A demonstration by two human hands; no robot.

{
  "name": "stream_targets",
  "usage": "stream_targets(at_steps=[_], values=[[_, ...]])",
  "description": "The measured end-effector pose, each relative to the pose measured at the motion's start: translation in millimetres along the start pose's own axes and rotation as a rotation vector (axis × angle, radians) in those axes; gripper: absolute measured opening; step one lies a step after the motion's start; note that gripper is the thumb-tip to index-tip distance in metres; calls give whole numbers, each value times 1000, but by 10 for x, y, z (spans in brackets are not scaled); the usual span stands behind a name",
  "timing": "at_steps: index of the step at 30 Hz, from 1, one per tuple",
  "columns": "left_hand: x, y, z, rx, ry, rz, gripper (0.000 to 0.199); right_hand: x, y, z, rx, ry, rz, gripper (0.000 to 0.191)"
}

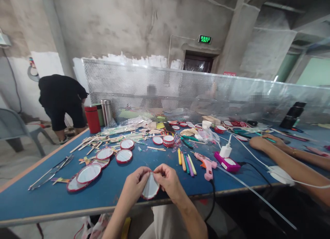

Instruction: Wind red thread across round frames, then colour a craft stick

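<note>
Near the table's front edge, a small drum-like white disc with a red rim (pixel 151 189) stands tilted between my two hands. My left hand (pixel 134 184) pinches its upper left edge, thumb against fingers. My right hand (pixel 170 182) closes on the upper right edge, its fingertips almost meeting the left ones at the top. Something thin and reddish shows between the fingertips, too small to name. To the left lie more red-rimmed discs (pixel 89 173), some overlapping. Right of my hands are several coloured pens (pixel 186 162) and a pink glue gun (pixel 207 166).
Wooden sticks (pixel 90 143) and metal tongs (pixel 51 172) lie on the left. A purple power strip (pixel 227 162) with white cables stands at right, near a co-worker's arms (pixel 281 153). Bottles (pixel 92 118) stand before a perforated metal screen (pixel 123 88). A person (pixel 62 98) bends behind.
</note>
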State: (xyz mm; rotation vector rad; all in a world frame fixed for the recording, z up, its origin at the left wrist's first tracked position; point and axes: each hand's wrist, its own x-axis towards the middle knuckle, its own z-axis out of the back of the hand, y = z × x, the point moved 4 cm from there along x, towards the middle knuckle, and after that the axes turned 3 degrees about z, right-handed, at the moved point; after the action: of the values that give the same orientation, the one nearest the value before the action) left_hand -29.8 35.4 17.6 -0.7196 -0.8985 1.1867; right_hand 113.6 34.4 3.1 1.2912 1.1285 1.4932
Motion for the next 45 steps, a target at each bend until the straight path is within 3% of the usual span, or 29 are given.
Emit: stream_targets(at_steps=[45], values=[[-23,0,-22,-7,-19,-37,22,-21,17,3,-55,21,-5,25]])
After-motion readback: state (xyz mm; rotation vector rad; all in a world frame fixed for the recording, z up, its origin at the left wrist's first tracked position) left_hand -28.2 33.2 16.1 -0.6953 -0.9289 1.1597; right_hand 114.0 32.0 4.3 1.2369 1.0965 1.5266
